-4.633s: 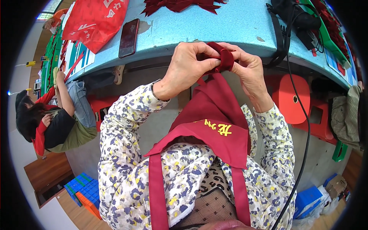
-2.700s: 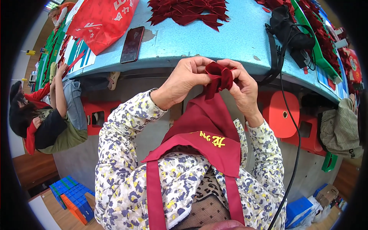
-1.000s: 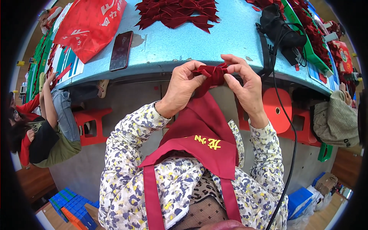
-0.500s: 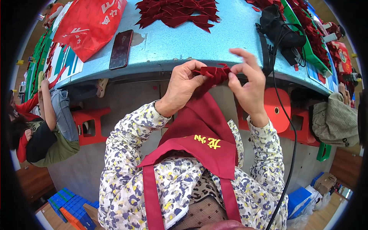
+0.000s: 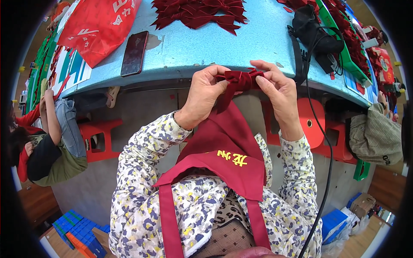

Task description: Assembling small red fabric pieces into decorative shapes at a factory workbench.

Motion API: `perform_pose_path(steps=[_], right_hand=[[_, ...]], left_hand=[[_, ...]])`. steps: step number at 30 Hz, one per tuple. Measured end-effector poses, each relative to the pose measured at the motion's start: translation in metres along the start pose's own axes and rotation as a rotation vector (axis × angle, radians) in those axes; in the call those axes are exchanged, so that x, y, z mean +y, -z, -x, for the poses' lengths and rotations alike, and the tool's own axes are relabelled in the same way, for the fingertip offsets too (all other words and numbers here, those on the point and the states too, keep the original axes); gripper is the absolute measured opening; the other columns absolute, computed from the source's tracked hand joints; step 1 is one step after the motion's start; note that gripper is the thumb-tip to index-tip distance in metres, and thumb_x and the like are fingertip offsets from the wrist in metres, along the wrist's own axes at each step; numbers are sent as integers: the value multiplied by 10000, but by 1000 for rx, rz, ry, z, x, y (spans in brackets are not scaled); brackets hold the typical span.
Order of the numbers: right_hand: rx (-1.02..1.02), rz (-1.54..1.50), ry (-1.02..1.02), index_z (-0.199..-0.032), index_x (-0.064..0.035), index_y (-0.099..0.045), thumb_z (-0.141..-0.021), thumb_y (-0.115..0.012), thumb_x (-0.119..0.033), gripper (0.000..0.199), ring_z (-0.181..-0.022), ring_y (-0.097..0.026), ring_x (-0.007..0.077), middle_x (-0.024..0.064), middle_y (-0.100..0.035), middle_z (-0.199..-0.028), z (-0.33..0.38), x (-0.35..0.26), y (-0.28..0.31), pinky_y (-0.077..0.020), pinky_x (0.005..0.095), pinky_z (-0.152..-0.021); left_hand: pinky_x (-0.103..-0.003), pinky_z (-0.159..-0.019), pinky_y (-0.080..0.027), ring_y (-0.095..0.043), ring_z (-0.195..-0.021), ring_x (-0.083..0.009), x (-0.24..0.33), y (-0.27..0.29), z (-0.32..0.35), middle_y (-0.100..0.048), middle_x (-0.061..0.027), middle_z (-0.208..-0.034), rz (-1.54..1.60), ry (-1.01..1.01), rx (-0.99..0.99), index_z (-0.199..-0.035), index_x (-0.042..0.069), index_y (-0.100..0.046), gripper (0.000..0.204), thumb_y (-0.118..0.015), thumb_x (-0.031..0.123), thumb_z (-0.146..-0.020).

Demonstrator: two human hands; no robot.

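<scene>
Between my two hands, just off the table's near edge, is a dark red velvet bow (image 5: 241, 81). My left hand (image 5: 205, 92) pinches its left side between thumb and fingers, and a ribbon tail hangs down beside those fingertips. At the bow's right end, my right hand (image 5: 278, 88) grips the loop with thumb and index finger. Its other fingers are partly hidden behind. Farther off, a pile of similar red bows (image 5: 200, 13) lies on the light blue table (image 5: 185, 47).
A dark phone (image 5: 134, 53) and a red plastic bag (image 5: 99, 30) lie at the left. On the right sit a black pouch with cables (image 5: 316, 32) and a green crate of red bows (image 5: 350, 53). A black cable (image 5: 329, 172) runs past my right arm. People sit on both sides.
My right fingers have closed onto the bow's right end, where they were spread before. The bow now faces up more openly, its loops and a hanging tail showing.
</scene>
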State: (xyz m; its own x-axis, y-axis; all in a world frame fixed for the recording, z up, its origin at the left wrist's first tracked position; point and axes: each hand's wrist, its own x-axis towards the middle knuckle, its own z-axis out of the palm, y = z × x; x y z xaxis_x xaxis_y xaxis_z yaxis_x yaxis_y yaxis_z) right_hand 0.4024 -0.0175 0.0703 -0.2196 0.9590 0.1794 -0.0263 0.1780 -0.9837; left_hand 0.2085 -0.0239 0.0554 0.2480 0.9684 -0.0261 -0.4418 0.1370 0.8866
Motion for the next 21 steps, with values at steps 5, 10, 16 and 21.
perform_pose_path(steps=[5,10,16,21], right_hand=[[71,381,170,-840,9,-597,-827,-610,-61,72,-1002,-560,212,135,-589,-1130,4,9,-13,-432,311,-861],[219,687,396,-860,6,-594,-806,-636,-47,87,-937,-580,214,134,-609,-1045,10,7,-22,-453,303,-812],[229,569,535,-849,-16,-619,-709,-696,5,161,-839,-569,214,83,-595,-913,21,-5,-36,-452,300,-726],[55,974,666,-871,-48,-649,-665,-716,-36,217,-785,-546,203,48,-566,-860,20,-4,-45,-425,320,-696]], left_hand=[[-286,-759,-550,-647,-830,-168,-3,10,2,-632,-104,-948,3,4,-42,-1020,-30,-550,150,-562,7,-876],[-273,-748,-547,-646,-820,-157,-1,14,3,-647,-98,-921,-28,30,-33,-998,-32,-559,131,-546,-20,-868],[-250,-719,-538,-640,-791,-134,-3,19,6,-653,-92,-915,-41,49,-3,-970,-31,-566,114,-526,-40,-863],[-215,-684,-512,-627,-757,-102,-3,25,9,-656,-76,-893,-46,66,-7,-932,-4,-591,98,-549,-28,-846]])
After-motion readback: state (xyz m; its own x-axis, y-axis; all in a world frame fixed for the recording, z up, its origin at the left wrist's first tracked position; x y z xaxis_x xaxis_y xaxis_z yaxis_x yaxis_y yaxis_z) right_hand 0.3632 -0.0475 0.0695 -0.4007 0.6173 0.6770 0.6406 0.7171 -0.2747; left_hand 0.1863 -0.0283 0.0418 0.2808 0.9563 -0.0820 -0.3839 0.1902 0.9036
